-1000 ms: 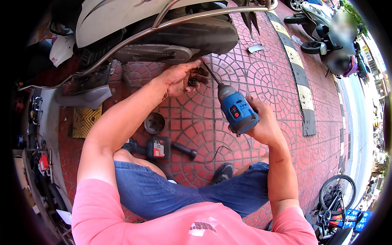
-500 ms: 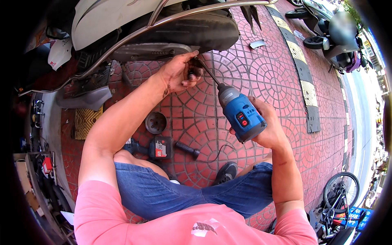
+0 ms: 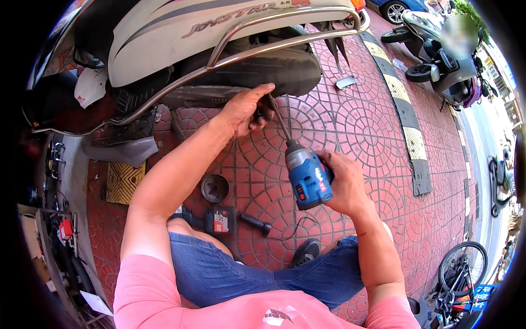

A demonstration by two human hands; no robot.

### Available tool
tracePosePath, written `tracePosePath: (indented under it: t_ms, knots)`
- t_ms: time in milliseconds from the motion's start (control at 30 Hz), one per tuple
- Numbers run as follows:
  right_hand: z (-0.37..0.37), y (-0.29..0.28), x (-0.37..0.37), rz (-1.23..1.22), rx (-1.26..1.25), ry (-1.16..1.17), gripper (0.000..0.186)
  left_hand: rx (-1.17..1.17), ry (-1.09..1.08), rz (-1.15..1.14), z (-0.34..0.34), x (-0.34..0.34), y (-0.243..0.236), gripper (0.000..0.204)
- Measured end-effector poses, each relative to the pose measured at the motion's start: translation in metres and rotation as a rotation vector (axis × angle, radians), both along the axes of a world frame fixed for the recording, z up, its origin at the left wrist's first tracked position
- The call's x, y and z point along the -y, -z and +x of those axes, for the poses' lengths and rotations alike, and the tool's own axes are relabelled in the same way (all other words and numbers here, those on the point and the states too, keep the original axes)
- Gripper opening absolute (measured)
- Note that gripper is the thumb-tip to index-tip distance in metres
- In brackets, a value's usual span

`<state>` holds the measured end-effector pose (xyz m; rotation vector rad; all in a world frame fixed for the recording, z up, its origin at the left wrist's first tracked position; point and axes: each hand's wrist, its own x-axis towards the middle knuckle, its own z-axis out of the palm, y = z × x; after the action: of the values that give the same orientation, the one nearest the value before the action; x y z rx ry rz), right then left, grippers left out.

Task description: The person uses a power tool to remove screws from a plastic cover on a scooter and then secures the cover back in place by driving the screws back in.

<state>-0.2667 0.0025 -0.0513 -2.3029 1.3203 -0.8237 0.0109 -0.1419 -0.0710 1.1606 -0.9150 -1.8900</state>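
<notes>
A blue cordless impact driver (image 3: pixel 308 178) is in my right hand (image 3: pixel 345 183), which wraps round its grip. Its long thin bit (image 3: pixel 281 122) points away from me, up toward the underside of a pale scooter (image 3: pixel 164 38). My left hand (image 3: pixel 247 114) is by the bit's tip, thumb stretched and the other fingers curled, fingertips dark with grime. What those fingers pinch is hidden. Just beyond them are the scooter's dark lower cover (image 3: pixel 274 68) and its chromed guard bar (image 3: pixel 246 54).
On the red paving below my left forearm lie a round metal cup-shaped part (image 3: pixel 215 188), a second power tool with its battery (image 3: pixel 220 220) and a black flashlight (image 3: pixel 256 223). A grey panel (image 3: pixel 123 152) lies at left. Black-and-yellow ramps (image 3: pixel 404 113) line the right.
My view has shifted, so more of the scooter's body shows. The driver has turned to stand more upright and sits slightly further left. My left hand stays at the bit's tip.
</notes>
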Motion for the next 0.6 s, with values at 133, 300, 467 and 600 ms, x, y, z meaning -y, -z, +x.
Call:
tracePosePath:
  t_ms: [133,300,467,600]
  knots:
    - [0.027,0.016,0.016,-0.155,-0.035,0.075,0.037,-0.056,-0.125,-0.069,-0.014,0.012,-0.013,0.051]
    - [0.057,0.019,0.057,-0.155,0.005,0.188,0.041,-0.291,-0.225,-0.034,-0.014,0.022,-0.013,0.039]
    - [0.074,0.022,0.081,-0.138,0.025,0.191,0.043,-0.194,-0.279,-0.168,-0.002,0.044,0.005,0.032]
    - [0.079,0.018,0.084,-0.121,0.044,0.189,0.041,-0.191,-0.303,-0.173,0.000,0.049,0.003,0.030]
